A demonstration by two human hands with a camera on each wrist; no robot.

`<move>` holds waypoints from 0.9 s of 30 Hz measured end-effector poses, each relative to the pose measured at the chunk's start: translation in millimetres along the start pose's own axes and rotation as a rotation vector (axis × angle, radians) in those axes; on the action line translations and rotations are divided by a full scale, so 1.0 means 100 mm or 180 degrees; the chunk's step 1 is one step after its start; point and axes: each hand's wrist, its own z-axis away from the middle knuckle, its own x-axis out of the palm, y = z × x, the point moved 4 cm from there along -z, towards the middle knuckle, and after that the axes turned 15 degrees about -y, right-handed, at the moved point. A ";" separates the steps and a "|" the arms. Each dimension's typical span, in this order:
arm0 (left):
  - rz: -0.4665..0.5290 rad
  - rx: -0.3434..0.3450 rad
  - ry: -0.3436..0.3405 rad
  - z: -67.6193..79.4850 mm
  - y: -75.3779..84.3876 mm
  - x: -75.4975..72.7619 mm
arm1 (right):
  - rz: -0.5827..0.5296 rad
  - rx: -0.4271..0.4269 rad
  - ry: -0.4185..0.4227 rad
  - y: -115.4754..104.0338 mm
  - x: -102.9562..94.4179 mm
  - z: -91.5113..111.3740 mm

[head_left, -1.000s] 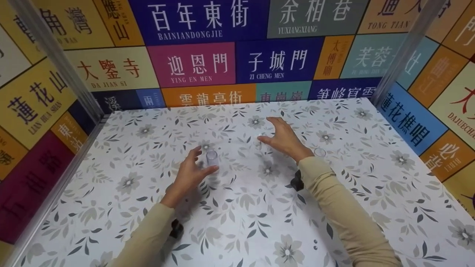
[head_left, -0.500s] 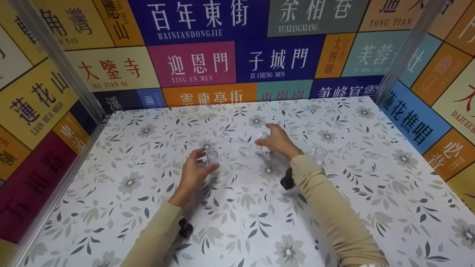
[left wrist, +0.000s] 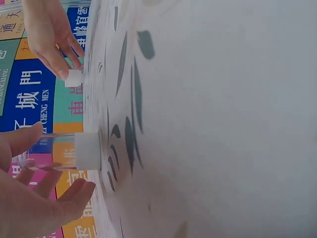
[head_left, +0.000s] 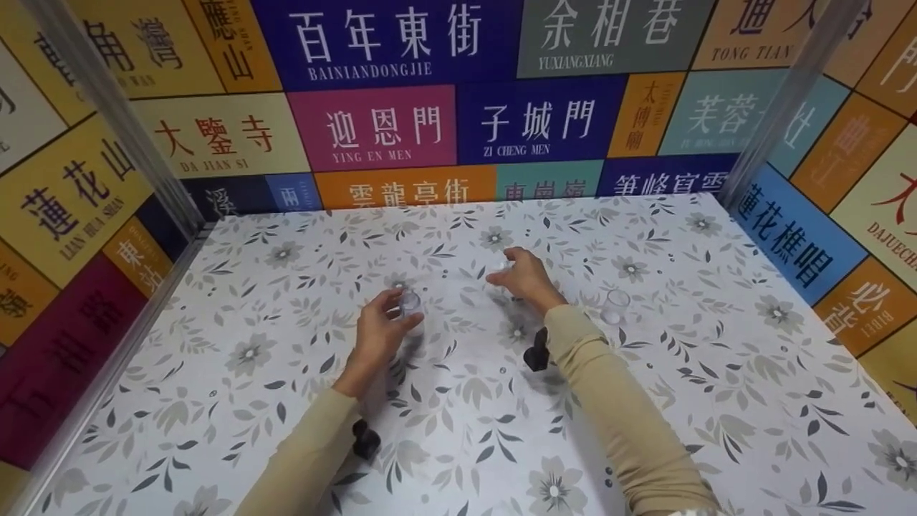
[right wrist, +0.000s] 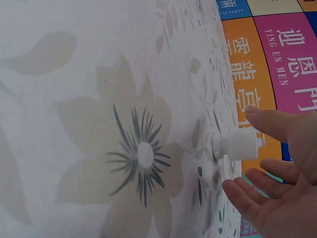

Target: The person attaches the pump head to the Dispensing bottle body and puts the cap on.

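In the left wrist view, a clear bottle (left wrist: 54,148) stands on its white cap (left wrist: 88,151) on the table. My left hand (head_left: 380,330) is round it, thumb on one side and fingers on the other. I cannot tell if thumb and fingers press on it. My right hand (head_left: 526,279) curves about a small white cap-like piece (right wrist: 240,144) standing on the table. A gap shows between this piece and the right thumb and fingertips in the right wrist view. In the head view, a clear round cup-like piece (head_left: 615,307) sits right of the right forearm.
A white cloth with grey flowers and leaves covers the table (head_left: 458,430). Colourful sign panels (head_left: 380,125) with large characters rise behind and at both sides. Clear upright posts (head_left: 781,100) stand at the corners. Both forearms have tan sleeves and dark wrist cameras (head_left: 365,441).
My left hand has moved slightly right, closing in round the clear bottle. The right hand has lowered and come left toward the white piece, its thumb-to-finger gap narrowing.
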 end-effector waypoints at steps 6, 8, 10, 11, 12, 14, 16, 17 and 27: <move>0.0165 0.0021 0.0033 -0.01 -0.01 0.02 | -0.0127 0.0064 0.0160 0.02 0.06 -0.06; 0.0195 0.0003 0.0012 -0.01 -0.02 0.02 | -0.0172 0.0089 0.0214 0.04 0.08 -0.08; 0.0181 -0.0019 -0.0046 -0.01 -0.01 0.02 | -0.0171 0.0082 0.0274 0.05 0.10 -0.09; 0.0171 -0.0033 -0.0084 -0.01 0.00 0.02 | -0.0154 0.0066 0.0299 0.06 0.10 -0.09; 0.0161 -0.0049 -0.0123 -0.02 0.01 0.03 | -0.0164 0.0051 0.0316 0.07 0.10 -0.10; 0.0125 -0.0069 -0.0178 -0.02 0.02 0.02 | -0.0199 0.0005 0.0348 0.08 0.11 -0.10; 0.0116 -0.0101 -0.0213 -0.03 0.03 0.02 | -0.0232 -0.0060 0.0384 0.09 0.12 -0.10; 0.0091 -0.0108 -0.0214 -0.03 0.03 0.02 | -0.0242 -0.0087 0.0408 0.09 0.12 -0.10; 0.0098 -0.0182 -0.0209 -0.03 0.00 0.00 | -0.0309 -0.0199 0.0578 0.10 0.11 -0.10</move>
